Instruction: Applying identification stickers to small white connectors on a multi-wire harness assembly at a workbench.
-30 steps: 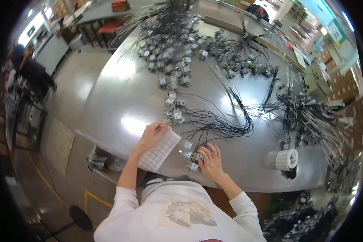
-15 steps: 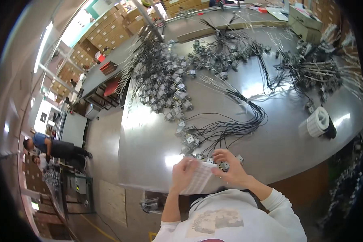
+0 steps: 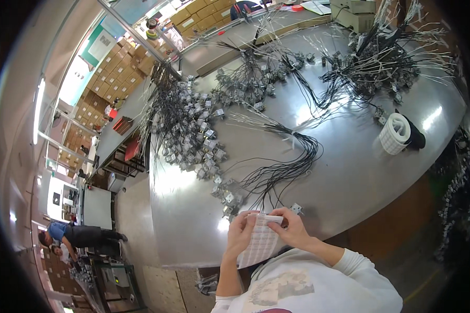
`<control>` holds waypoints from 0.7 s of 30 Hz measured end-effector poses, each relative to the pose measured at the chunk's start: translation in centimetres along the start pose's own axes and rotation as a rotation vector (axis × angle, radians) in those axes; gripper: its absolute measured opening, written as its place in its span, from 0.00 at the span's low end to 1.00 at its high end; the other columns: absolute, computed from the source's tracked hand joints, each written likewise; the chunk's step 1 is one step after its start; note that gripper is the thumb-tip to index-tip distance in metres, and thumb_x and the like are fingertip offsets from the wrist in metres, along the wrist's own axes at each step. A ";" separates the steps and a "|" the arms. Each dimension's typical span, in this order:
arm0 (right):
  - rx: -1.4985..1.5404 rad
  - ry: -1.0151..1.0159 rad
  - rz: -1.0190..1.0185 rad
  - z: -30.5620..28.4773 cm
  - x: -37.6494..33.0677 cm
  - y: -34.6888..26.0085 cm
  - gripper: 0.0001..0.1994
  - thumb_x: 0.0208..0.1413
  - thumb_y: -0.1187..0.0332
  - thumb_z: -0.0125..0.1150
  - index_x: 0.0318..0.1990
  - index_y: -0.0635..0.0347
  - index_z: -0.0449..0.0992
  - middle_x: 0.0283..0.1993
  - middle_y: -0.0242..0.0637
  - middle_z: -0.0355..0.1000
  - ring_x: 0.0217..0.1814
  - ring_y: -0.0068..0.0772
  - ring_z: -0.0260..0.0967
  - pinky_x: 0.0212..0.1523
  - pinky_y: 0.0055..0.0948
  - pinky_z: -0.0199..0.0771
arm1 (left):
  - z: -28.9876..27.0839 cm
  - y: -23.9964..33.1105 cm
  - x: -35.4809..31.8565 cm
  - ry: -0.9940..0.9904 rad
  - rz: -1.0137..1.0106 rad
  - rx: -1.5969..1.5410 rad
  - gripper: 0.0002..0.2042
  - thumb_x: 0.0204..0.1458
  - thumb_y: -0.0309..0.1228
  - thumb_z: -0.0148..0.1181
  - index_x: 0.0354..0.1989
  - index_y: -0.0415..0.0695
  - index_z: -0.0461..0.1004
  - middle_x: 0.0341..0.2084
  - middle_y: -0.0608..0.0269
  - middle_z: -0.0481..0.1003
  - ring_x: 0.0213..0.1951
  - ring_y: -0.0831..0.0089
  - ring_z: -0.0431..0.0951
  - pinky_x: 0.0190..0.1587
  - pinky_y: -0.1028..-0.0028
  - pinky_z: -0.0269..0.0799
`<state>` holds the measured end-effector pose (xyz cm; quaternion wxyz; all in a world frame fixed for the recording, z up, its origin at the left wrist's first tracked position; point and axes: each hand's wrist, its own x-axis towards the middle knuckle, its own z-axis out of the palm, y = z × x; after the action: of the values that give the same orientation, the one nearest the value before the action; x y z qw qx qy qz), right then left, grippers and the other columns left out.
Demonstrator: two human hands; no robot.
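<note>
Holding a white label sheet [image 3: 259,244] at the desk's [image 3: 355,182] near edge.
My left fingers [image 3: 249,222] grip its side, my right fingers [image 3: 285,212] pinch the curled top; I think I should pull gently, evenly. The shiny metal desk carries black cables [image 3: 292,154]; cartons [image 3: 108,67] stand beyond.

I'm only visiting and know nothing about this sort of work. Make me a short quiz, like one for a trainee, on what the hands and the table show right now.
1. What do the left hand and the right hand both hold?
a) a pair of scissors
b) a white gridded sheet
c) a red box

2. True or false: the white roll stands to the left of the bundle of black wires.

3. Which hand is nearer the single metal part lying apart just beyond the hands?

Key: 1. b. 2. False; it stands to the right. 3. The right hand.
</note>
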<state>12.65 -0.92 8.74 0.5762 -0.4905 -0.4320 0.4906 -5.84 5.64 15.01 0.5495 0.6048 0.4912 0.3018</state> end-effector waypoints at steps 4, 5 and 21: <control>-0.107 -0.009 -0.037 -0.2 0.7 -0.4 0.17 0.64 0.67 0.72 0.56 0.61 0.78 0.46 0.37 0.80 0.40 0.26 0.77 0.39 0.27 0.77 | 0.3 -0.3 -0.2 0.050 0.023 0.033 0.17 0.73 0.41 0.59 0.55 0.38 0.79 0.41 0.61 0.84 0.41 0.78 0.81 0.46 0.75 0.75; -0.149 -0.011 -0.060 -0.3 0.9 -0.6 0.16 0.64 0.66 0.72 0.55 0.60 0.78 0.46 0.39 0.80 0.40 0.31 0.78 0.40 0.30 0.78 | 0.3 -0.3 -0.3 0.080 0.004 0.097 0.17 0.73 0.41 0.59 0.54 0.38 0.79 0.40 0.62 0.84 0.41 0.77 0.81 0.45 0.75 0.76; -0.452 0.095 -0.209 -1.0 1.7 -1.9 0.10 0.64 0.66 0.71 0.49 0.59 0.83 0.41 0.40 0.83 0.38 0.37 0.79 0.42 0.33 0.79 | 1.6 -1.4 0.4 0.115 -0.122 0.155 0.12 0.71 0.36 0.60 0.41 0.39 0.80 0.23 0.76 0.71 0.27 0.87 0.64 0.29 0.76 0.61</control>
<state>14.15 0.54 10.47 0.5193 -0.5821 -0.5514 0.2956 -4.64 5.27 13.27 0.4893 0.5959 0.5798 0.2633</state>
